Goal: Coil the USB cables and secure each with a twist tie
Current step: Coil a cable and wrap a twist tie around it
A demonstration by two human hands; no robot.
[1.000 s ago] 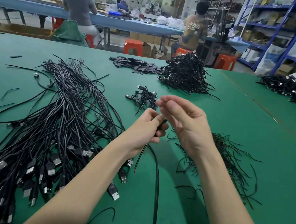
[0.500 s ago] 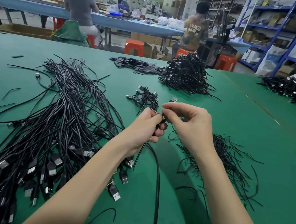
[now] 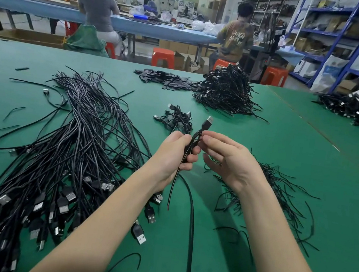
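head view: i see both hands working one usb cable over the green bench.
left hand (image 3: 172, 155) has its fingers (image 3: 190, 157) curled round the folded usb cable (image 3: 189, 146), gripping the bundle upright; its plug (image 3: 208, 122) sticks up above the fist and a loose tail hangs below toward the bench (image 3: 307, 178). right hand (image 3: 228, 159) sits just right of the cable, thumb and forefinger tips pinching at the strands near the top, the other fingers loosely bent. left of the held cable lies the big spread of uncoiled cables (image 3: 68, 142); right of it, partly under the right wrist, the twist ties (image 3: 281, 197); just beyond it a small cluster of finished coils (image 3: 177, 119), and farther beyond a large heap of coils (image 3: 226, 91).
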